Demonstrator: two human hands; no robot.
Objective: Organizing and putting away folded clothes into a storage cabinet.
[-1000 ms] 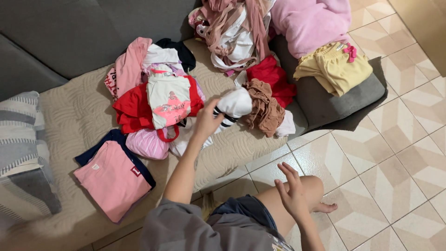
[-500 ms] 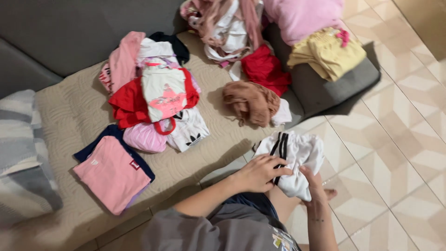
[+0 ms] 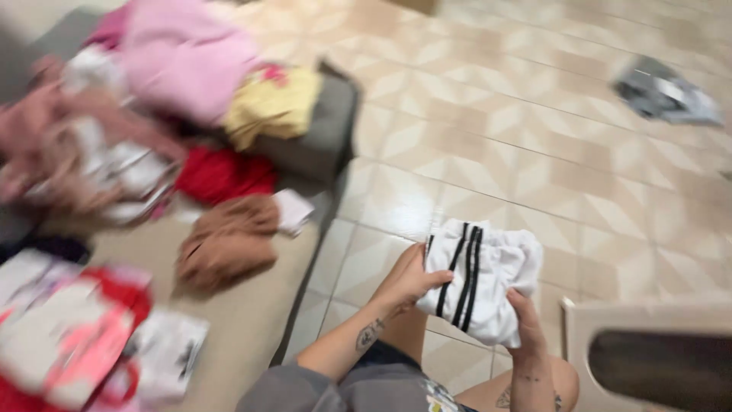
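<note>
A white garment with black stripes (image 3: pixel 482 278) is held bunched above the tiled floor (image 3: pixel 534 145), just off the couch's (image 3: pixel 252 328) front edge, the left hand (image 3: pixel 408 282) and right hand (image 3: pixel 526 320) both closed on it. Sorting appears underway; unfolding seems called for.

A grey sofa (image 3: pixel 320 145) fills the left side, covered by a beige quilted cover (image 3: pixel 244 320). A brown garment (image 3: pixel 225 240) lies near the sofa's edge, with a red garment (image 3: pixel 225 174) just beyond it. Farther off sit a yellow garment (image 3: pixel 271 107) and a pink blanket (image 3: pixel 183 57). A grey bag (image 3: pixel 663 91) lies on the tiled floor (image 3: pixel 488 137), far right.
</note>
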